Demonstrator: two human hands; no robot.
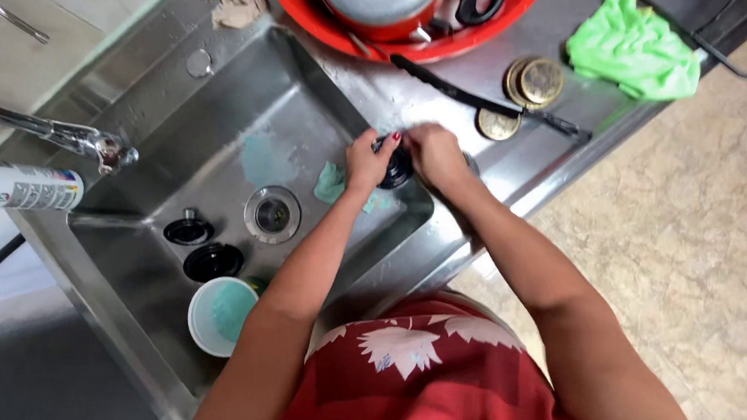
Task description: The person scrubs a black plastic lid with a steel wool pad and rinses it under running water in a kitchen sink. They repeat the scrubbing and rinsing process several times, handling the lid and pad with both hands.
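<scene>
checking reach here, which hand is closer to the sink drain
Left. The left hand is over the sink basin, just up and right of the drain. The right hand is farther right, at the basin's edge, both gripping a small black object.

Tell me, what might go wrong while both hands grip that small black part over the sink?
The small black part, held between left hand and right hand, looks soapy; it might slip and drop into the sink. The black knife lies near the right hand; a careless reach could meet it.
</scene>
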